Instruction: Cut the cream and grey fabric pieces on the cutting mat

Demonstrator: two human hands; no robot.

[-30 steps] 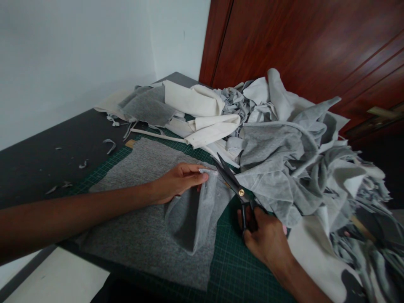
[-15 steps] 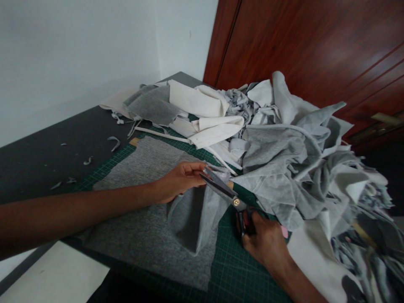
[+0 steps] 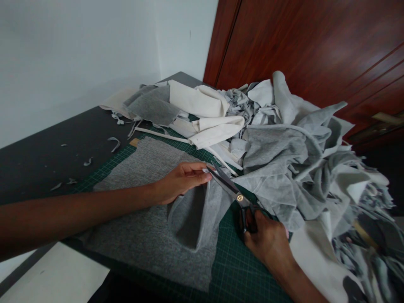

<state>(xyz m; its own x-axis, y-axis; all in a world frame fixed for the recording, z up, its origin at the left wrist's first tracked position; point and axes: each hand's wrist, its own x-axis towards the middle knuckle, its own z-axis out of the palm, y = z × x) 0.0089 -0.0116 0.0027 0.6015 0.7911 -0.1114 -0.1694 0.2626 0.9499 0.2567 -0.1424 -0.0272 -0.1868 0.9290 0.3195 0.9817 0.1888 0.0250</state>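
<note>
My left hand [image 3: 184, 179] pinches the upper edge of a folded piece of grey fabric [image 3: 217, 210], which hangs in a loop below the fingers. In my right hand [image 3: 268, 237] are black-handled scissors [image 3: 240, 198], gripped by the handles. Their blades are parted and lie at the fabric's top edge, the tips close to my left fingertips. Under the folded part, a larger flat sheet of grey fabric [image 3: 142, 248] covers much of the green cutting mat [image 3: 243, 269].
A big heap of grey fabric scraps [image 3: 277, 151] rises on the right. White folded pieces [image 3: 195, 101] lie at the back. Small offcuts [image 3: 88, 161] dot the dark tabletop [image 3: 38, 164] at left. A wooden door [image 3: 309, 50] stands behind, and a white sheet [image 3: 59, 277] is at lower left.
The scissors and my right hand have shifted slightly right and back from my left fingers. My left hand has moved a little to the right, still pinching the fabric.
</note>
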